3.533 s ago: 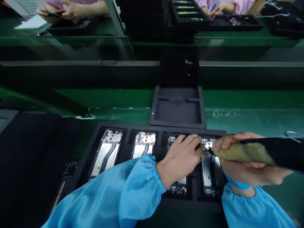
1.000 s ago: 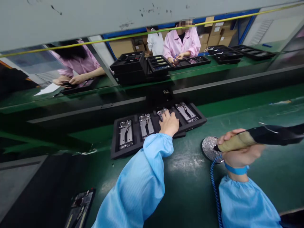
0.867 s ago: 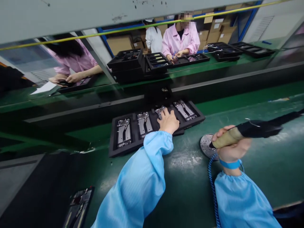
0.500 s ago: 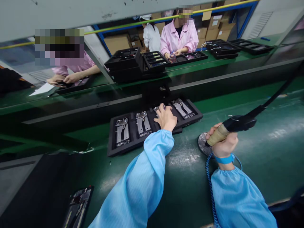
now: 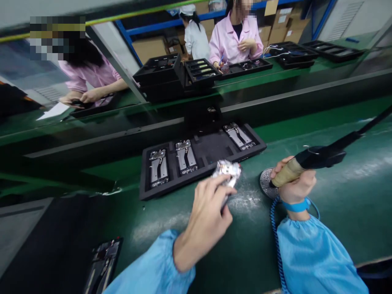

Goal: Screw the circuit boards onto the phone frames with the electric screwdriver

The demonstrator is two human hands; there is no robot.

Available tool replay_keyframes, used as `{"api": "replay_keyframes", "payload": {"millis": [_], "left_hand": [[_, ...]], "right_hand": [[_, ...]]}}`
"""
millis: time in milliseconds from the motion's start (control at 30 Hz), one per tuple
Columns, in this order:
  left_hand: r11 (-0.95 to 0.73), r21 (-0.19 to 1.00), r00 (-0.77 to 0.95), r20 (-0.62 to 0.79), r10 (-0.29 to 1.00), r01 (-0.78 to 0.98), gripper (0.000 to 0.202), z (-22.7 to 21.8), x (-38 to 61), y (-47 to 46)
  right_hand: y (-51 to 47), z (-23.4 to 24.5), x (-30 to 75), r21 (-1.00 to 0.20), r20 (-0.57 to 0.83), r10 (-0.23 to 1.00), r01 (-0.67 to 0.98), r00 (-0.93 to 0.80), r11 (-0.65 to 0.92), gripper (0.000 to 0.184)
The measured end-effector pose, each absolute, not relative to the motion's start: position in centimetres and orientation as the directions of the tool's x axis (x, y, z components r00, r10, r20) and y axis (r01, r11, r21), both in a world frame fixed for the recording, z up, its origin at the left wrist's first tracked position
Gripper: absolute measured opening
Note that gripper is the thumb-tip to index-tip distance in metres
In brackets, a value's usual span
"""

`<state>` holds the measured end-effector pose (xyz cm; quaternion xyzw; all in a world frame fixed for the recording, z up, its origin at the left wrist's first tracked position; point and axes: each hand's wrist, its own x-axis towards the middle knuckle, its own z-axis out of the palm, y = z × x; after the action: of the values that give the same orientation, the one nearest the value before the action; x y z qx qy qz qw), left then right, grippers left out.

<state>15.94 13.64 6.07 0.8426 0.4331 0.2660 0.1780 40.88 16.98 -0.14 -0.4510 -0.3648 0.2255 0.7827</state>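
My left hand (image 5: pixel 211 204) grips an opened phone (image 5: pixel 228 169) by its sides, held in front of the black foam tray (image 5: pixel 165 188). Much of this phone is covered by my fingers, and its upper end is blurred. Three opened phones with metal plates and dark flex cables sit in the tray, among them the leftmost phone (image 5: pixel 158 168); a slot right of the middle is bare. My right hand (image 5: pixel 295 183) is wrapped around an electric screwdriver (image 5: pixel 284 172), its tip pointing at a round dish of screws (image 5: pixel 267 183). A blue wrist strap (image 5: pixel 295 205) circles my right wrist.
Another opened phone (image 5: pixel 104 261) lies at the lower left beside a large dark box (image 5: pixel 45 245). A coiled blue cord (image 5: pixel 275 241) runs down from my right wrist. Beyond a ledge, co-workers sit at a second bench with stacked black trays (image 5: pixel 162 77).
My left hand has lifted a phone out of the tray and drawn it back toward me, leaving its slot bare. My right hand still holds the screwdriver over the dish.
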Motion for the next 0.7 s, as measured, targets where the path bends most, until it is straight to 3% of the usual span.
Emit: {"api": "replay_keyframes", "payload": {"millis": [267, 433, 700], "left_hand": [[-0.432, 0.597, 0.433, 0.152, 0.888, 0.676, 0.045, -0.5, 16.5, 5.4], [-0.474, 0.548, 0.537, 0.054, 0.842, 0.689, 0.039, 0.3, 16.4, 5.9], [-0.591, 0.398, 0.61, 0.093, 0.787, 0.701, 0.036, -0.4, 16.2, 11.3]], "right_hand": [[17.1, 0.2, 40.7, -0.885, 0.373, 0.665, 0.034, 0.647, 0.463, 0.059], [17.1, 0.0, 41.0, -0.881, 0.398, 0.671, 0.058, 0.626, 0.469, 0.063], [17.5, -0.4, 41.1, -0.873, 0.419, 0.659, 0.077, 0.624, 0.482, 0.065]]}}
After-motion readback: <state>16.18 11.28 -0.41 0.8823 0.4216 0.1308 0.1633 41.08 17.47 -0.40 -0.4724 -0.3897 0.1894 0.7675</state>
